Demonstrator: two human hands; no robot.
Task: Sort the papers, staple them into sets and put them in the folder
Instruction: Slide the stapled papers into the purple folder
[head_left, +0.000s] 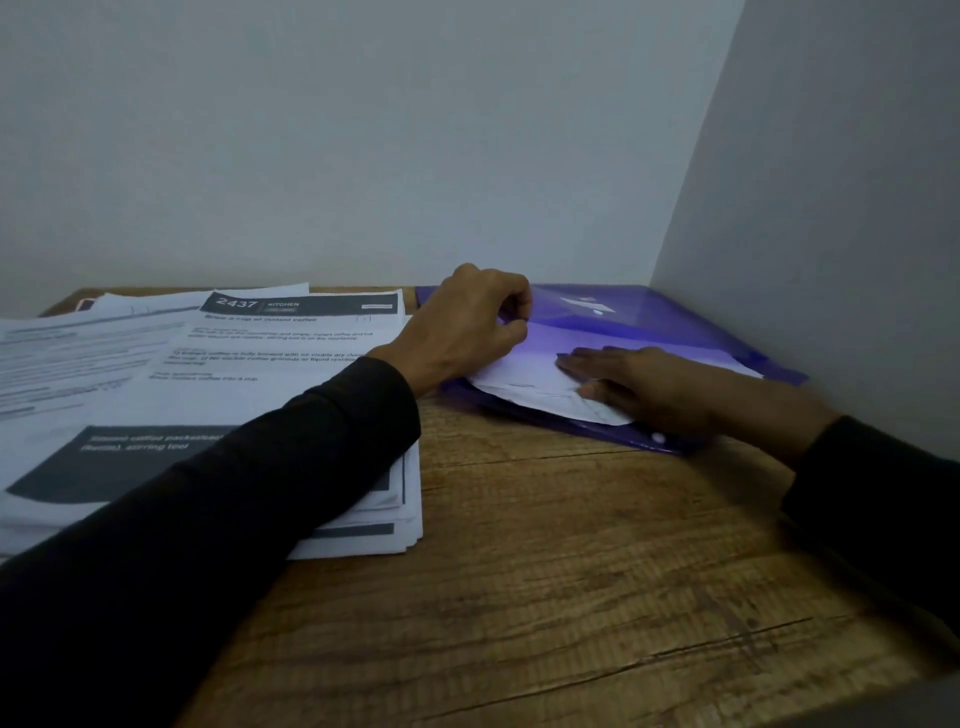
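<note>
Head view: purple plastic folder in the far right corner of the wooden counter, against the wall. Left hand, grip pinched on the folder's flap edge, holding it up. Right hand, grip flat and apart, pressing a paper set partway into the mouth, corner poking out. Remaining paper stack under the left sleeve. Risks: sheet corner likely to crumple against the flap if pushed askew; flap could slip from the pinch; sleeve may drag the stack. No stapler in sight.
</note>
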